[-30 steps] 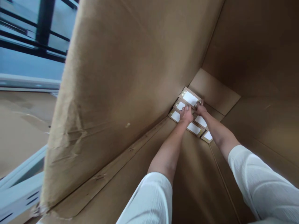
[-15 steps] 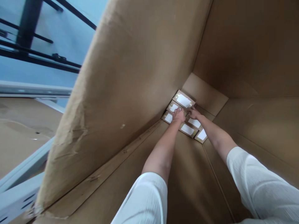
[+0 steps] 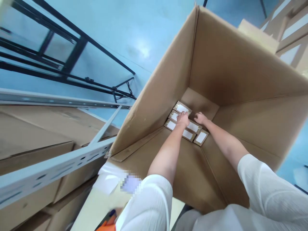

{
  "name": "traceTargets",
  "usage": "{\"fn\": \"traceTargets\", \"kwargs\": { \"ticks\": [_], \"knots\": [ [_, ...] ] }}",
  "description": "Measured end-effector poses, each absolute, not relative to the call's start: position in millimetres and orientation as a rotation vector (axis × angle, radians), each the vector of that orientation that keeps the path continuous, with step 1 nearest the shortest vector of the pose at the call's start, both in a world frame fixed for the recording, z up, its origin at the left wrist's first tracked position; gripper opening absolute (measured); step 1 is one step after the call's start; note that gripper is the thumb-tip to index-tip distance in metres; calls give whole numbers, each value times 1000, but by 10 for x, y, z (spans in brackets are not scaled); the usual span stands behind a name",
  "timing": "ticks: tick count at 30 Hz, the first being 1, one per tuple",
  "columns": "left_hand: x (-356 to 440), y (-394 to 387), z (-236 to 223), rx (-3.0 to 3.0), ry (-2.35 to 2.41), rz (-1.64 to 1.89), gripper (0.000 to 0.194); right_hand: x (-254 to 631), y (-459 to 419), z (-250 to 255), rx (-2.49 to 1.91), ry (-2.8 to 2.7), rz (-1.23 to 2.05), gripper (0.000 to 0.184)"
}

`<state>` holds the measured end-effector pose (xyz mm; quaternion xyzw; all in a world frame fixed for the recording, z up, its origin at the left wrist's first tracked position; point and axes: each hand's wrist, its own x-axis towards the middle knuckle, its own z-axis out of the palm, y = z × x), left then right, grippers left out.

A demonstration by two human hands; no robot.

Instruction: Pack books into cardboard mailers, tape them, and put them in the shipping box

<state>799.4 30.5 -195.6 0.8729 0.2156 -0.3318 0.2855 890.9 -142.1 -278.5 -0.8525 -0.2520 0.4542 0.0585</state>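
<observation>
Several small flat cardboard boxes with white labels lie in a bottom corner of a big open cardboard carton (image 3: 245, 61). My left hand (image 3: 183, 119) rests over the middle of the boxes, its fingers bent across the gap between the upper labelled box (image 3: 182, 108) and the row below. To its right, my right hand (image 3: 200, 118) is just off the upper box's end, fingers loosely bent with nothing visible in them. A lower labelled box (image 3: 187, 134) and a box at the right end (image 3: 201, 137) sit nearer me.
The carton's tall walls surround both arms. At left, a pale metal rack beam (image 3: 60, 170) runs beside stacked cardboard boxes (image 3: 36, 125). A black metal frame (image 3: 72, 61) stands on the blue floor. Something orange (image 3: 108, 226) shows at the bottom edge.
My view has pulled back, showing more of the carton's rim and the floor. My right hand has drawn away from the upper box's end; my left hand stays on the boxes.
</observation>
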Motion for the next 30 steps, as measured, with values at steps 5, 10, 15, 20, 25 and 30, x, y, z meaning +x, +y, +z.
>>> {"fn": "traceTargets", "kwargs": {
  "ticks": [5, 10, 15, 20, 25, 30],
  "knots": [
    [7832, 272, -1367, 2365, 585, -833, 48, 8808, -1483, -2025, -2590, -722, 1315, 45],
    [7532, 286, -738, 2390, 540, -832, 48, 8609, -1565, -1273, -2605, -729, 1150, 40],
    [7150, 266, -122, 2504, 481, -823, 47, 8299, -1639, -576, -2537, -691, 1004, 38],
    [6722, 131, 436, 2553, 509, -760, 52, 7985, -1764, 54, -2417, -661, 915, 36],
    [6320, -166, 889, 2578, 583, -568, 56, 7726, -1989, 504, -2312, -737, 872, 35],
    [5942, -552, 1276, 2578, 672, -366, 57, 7484, -2286, 905, -2183, -896, 835, 33]
  ]
}}
